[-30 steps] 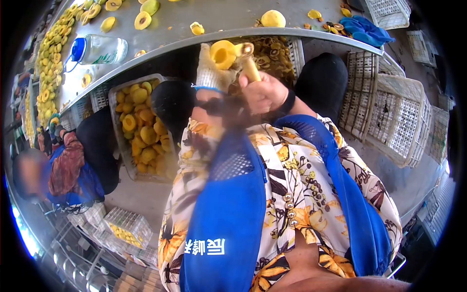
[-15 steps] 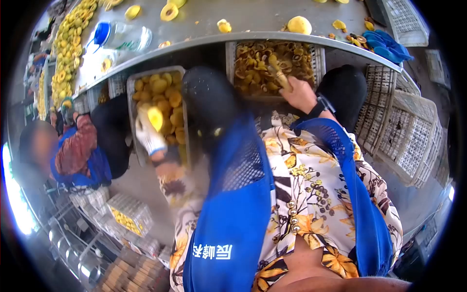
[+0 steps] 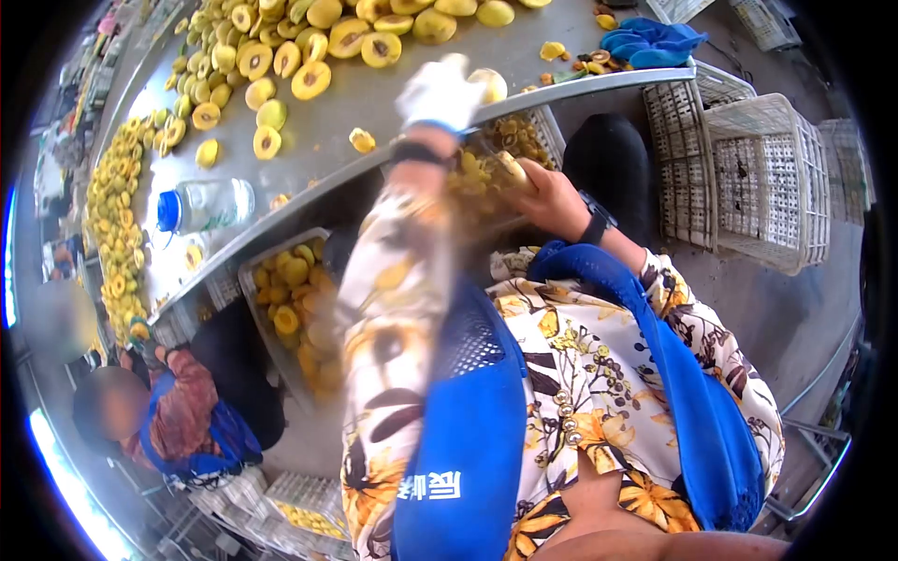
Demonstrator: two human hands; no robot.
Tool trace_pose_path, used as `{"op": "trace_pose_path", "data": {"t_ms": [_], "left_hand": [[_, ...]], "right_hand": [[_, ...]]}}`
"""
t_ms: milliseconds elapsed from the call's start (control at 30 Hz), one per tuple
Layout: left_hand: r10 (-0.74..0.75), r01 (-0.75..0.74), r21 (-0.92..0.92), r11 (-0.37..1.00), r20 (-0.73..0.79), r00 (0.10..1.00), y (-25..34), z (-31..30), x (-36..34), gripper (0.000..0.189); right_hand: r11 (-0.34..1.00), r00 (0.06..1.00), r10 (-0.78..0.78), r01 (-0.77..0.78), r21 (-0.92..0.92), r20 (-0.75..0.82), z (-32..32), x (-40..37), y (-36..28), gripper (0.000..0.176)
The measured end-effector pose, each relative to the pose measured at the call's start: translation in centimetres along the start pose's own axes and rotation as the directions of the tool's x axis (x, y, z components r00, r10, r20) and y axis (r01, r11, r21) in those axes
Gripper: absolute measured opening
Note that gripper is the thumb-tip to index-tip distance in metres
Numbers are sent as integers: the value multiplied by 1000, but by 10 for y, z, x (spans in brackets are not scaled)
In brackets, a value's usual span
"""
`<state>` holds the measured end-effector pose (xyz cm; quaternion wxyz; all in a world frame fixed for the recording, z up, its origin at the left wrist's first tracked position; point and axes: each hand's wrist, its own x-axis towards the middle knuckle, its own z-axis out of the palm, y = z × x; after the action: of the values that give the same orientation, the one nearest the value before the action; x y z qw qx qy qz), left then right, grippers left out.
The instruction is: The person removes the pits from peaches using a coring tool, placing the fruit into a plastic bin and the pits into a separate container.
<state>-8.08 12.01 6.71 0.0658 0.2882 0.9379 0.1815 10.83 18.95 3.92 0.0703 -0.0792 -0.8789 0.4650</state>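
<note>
My left hand (image 3: 438, 95), in a white glove, reaches over the metal table's front edge, its fingers smeared by motion. Right beside it on the table sits a pale yellow fruit (image 3: 490, 86). My right hand (image 3: 554, 200), bare and with a black watch at the wrist, is closed around a light wooden-handled tool (image 3: 512, 169); its working end is blurred. Below lies a crate (image 3: 550, 133) of cut fruit scraps, partly covered by my left forearm. To the left, another crate (image 3: 245, 279) holds yellow fruit halves.
Many halved yellow fruits (image 3: 311, 80) are heaped across the metal table (image 3: 309, 168). A clear bottle (image 3: 213, 206) with a blue cap lies there, and a blue cloth (image 3: 650, 43) at the right. White plastic crates (image 3: 758, 187) stand at right. A co-worker (image 3: 196, 402) sits at left.
My left hand has gone from over the crate of fruit halves, with a yellow half at it, up to the table edge. My view has turned, showing more of the table's fruit heap.
</note>
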Motion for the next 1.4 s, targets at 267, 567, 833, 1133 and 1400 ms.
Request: {"op": "trace_pose_path", "data": {"t_ms": [267, 567, 833, 1133, 1400], "left_hand": [[-27, 8, 54, 999, 359, 933, 6, 25, 60, 48], [7, 175, -898, -403, 188, 982, -48, -17, -73, 55], [-319, 79, -893, -444, 240, 917, -25, -4, -117, 43], [-365, -24, -987, -159, 36, 930, -12, 19, -114, 47], [-113, 211, -962, -172, 232, 966, -44, 6, -112, 49]], "right_hand": [[957, 972, 230, -216, 194, -52, -8, -20, 27, 32], [992, 992, 121, -121, -22, 22, -8, 15, -17, 31], [995, 992, -53, 62, -81, 113, 27, 23, -26, 26], [990, 991, 63, -47, -133, 120, 28, 13, -30, 14], [986, 960, 1, 46, -162, 281, 24, 5, -41, 11]]}}
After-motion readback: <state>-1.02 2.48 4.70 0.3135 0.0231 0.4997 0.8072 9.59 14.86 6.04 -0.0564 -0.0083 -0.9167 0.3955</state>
